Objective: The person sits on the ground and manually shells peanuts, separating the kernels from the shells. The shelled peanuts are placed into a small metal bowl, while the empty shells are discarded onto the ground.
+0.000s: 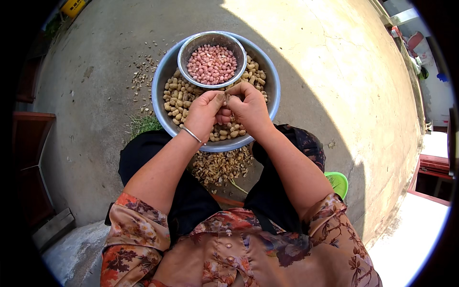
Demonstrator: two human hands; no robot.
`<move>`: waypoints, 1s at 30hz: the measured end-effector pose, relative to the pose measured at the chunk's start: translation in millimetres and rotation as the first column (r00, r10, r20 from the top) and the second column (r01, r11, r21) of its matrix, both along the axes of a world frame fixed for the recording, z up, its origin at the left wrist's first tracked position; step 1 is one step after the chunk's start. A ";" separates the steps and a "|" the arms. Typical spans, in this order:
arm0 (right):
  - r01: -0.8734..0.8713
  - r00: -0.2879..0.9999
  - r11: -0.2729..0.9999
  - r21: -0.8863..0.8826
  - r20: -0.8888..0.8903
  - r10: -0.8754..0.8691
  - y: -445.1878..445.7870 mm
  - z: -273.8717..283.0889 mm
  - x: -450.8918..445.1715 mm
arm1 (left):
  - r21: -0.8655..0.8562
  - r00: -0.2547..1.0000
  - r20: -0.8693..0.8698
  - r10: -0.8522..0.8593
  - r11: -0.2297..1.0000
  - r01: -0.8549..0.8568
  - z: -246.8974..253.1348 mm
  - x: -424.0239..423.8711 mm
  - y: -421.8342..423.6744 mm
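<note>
My left hand (201, 114), with a silver bangle on its wrist, meets my right hand (252, 111) fingertip to fingertip. Pinched between them is a small brown peanut (226, 99), mostly hidden by the thumbs and fingers. Both hands are over a wide metal basin (156, 94) holding many peanuts in their shells (176, 97). At the basin's far side, a smaller metal bowl (182, 64) rests on the unshelled nuts. Pink shelled peanut kernels (212, 64) fill its bottom.
Broken peanut shells (220, 165) lie heaped between my legs below the basin. More shell bits (141, 73) are scattered on the concrete ground (96, 107) at left. Green grass (145, 125) touches the basin's left side. A bright green plastic container (340, 183) stands beyond my right leg.
</note>
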State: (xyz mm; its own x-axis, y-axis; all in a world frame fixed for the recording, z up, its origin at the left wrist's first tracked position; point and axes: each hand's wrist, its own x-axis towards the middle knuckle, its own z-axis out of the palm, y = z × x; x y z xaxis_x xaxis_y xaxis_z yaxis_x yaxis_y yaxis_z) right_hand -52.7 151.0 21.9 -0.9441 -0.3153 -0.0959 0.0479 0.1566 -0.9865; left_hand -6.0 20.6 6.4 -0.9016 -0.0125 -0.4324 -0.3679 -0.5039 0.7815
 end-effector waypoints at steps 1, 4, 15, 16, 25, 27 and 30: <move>0.005 1.000 1.000 -0.028 -0.012 -0.005 1.0 -0.2 -1.4 | 0.009 0.999 0.018 0.040 0.999 -0.040 2.3 -0.3 1.2; -0.025 0.944 0.978 -0.207 0.316 0.091 8.8 11.6 -6.7 | 0.067 1.000 0.007 0.013 0.998 -0.013 0.4 -1.1 -3.7; -0.125 0.828 0.961 0.245 -0.508 0.237 9.0 11.1 -6.2 | 0.427 0.999 -0.029 0.015 0.904 -0.001 -0.5 -6.6 -16.7; -0.116 0.821 0.960 0.253 -0.519 0.236 9.0 11.5 -5.7 | 0.441 1.000 -0.027 0.008 0.897 0.004 -1.4 -6.9 -17.9; 0.142 0.918 0.814 -0.563 0.383 0.105 22.2 22.9 -17.9 | 0.318 0.998 0.064 0.011 0.948 -0.030 -1.3 -4.9 -20.6; 0.176 0.894 0.771 -0.612 0.427 0.135 24.5 23.9 -20.6 | 0.273 0.997 0.072 0.042 0.960 -0.060 -5.1 -6.4 -25.1; 0.136 0.897 0.867 -0.479 0.431 0.097 28.5 14.8 -24.8 | 0.272 0.994 0.073 0.085 0.957 -0.102 -1.1 -7.6 -30.6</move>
State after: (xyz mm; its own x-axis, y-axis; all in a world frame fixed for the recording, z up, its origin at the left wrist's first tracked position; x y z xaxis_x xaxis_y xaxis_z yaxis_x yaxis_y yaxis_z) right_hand -77.5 179.5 36.7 -0.8498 -0.4120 -0.3288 0.4785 -0.3413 -0.8090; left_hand -13.6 -10.0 5.2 -0.8743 0.0316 -0.4844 -0.3508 -0.7308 0.5856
